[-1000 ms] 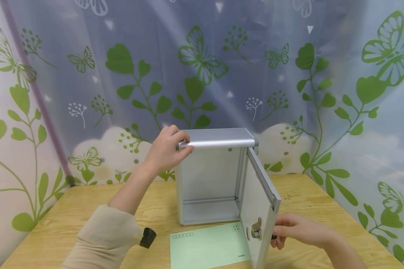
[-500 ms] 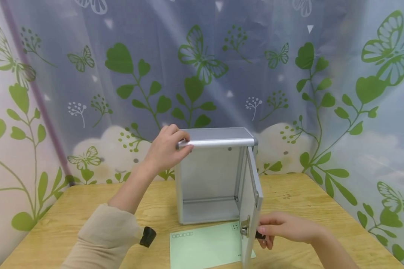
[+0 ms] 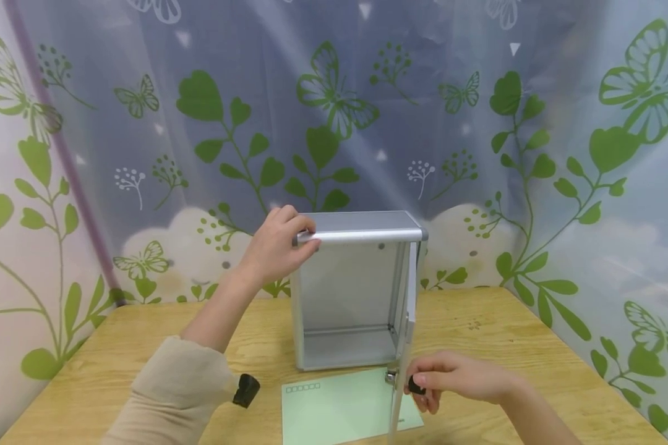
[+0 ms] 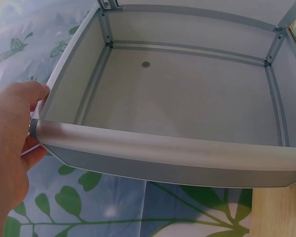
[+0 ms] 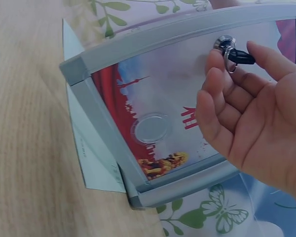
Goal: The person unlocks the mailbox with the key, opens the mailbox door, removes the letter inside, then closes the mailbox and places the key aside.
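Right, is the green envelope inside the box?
No, the green envelope lies on the wooden table, in front of the open box.

Left hand gripping, higher; right hand pinching.

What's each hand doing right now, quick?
Left hand: closed, gripping the upper left corner of the box.
Right hand: closed, holding the black key at the door's lock.

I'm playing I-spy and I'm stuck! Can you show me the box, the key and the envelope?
Box [image 3: 362, 236]: head view, on its front top rim.
Key [image 5: 241, 57]: right wrist view, on its black head.
Envelope [image 3: 336, 405]: head view, on its upward face.
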